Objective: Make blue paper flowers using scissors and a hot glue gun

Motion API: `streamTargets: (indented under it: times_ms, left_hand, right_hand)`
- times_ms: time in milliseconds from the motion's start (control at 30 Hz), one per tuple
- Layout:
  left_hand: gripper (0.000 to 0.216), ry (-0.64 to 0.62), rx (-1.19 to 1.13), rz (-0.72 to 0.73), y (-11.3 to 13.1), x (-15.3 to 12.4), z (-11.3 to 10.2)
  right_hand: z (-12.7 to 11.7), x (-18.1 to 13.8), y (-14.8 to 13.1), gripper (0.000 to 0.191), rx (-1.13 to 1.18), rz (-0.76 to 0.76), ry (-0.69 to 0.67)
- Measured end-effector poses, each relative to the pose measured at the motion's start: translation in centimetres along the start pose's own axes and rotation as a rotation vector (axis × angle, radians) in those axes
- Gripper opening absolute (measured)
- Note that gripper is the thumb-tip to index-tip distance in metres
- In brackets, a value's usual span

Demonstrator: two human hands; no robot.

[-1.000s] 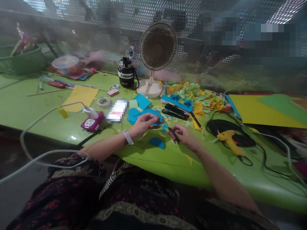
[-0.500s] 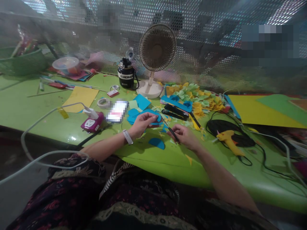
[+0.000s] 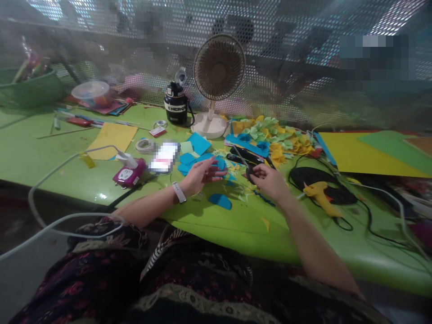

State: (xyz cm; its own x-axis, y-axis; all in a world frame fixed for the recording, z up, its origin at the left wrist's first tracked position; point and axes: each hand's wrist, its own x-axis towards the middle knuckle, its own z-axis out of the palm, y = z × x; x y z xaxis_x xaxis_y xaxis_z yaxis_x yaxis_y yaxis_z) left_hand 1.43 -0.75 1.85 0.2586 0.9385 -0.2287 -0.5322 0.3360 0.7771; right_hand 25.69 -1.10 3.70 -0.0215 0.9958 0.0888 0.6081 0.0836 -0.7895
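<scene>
My left hand (image 3: 201,175) hovers over a loose pile of blue paper pieces (image 3: 186,164), its fingers stretched out and nothing seen in them. Around the handles of dark scissors (image 3: 249,170) my right hand (image 3: 266,179) is closed; the blades point up and left, in front of a black stapler (image 3: 248,157). A blue half-circle of paper (image 3: 220,201) lies flat on the green table nearer to me. Small blue, yellow and green scraps (image 3: 240,189) are scattered between the two hands.
Behind the hands stand a fan (image 3: 219,67) and a black bottle (image 3: 176,105). A heap of yellow and green crumpled paper (image 3: 280,135) lies at the back. To the right is a yellow glue gun (image 3: 322,198) with cable; to the left, a phone (image 3: 164,157) and a purple socket block (image 3: 130,173).
My left hand has opened and let go of the blue paper. My right hand has moved up and right with the scissors, whose blades have swung away from the paper.
</scene>
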Motion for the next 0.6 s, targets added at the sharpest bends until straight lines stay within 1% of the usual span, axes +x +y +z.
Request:
streamTargets:
  times_ms: [100, 167, 367, 500, 600]
  left_hand:
    - [0.02, -0.01, -0.029, -0.015, -0.1, 0.0, 0.1]
    - [0.016, -0.028, -0.043, -0.013, 0.0, 0.0, 0.1]
    - [0.012, -0.091, -0.088, -0.07, 0.1, -0.1, 0.1]
    - [0.018, -0.172, -0.099, -0.121, -0.1, 0.0, 0.1]
    - [0.021, -0.207, -0.081, -0.124, -0.2, -0.2, 0.1]
  right_hand:
    - [-0.1, 0.7, 1.1, 0.046, -0.167, -0.056, 0.064]
    - [-0.2, 1.1, 1.9, 0.041, -0.235, -0.08, 0.08]
    - [-0.2, 2.4, 3.5, 0.029, -0.365, -0.072, 0.038]
    - [0.0, 2.9, 4.0, 0.024, -0.502, -0.116, 0.054]
    - [0.2, 3.2, 3.8, 0.022, -0.576, -0.06, 0.017]
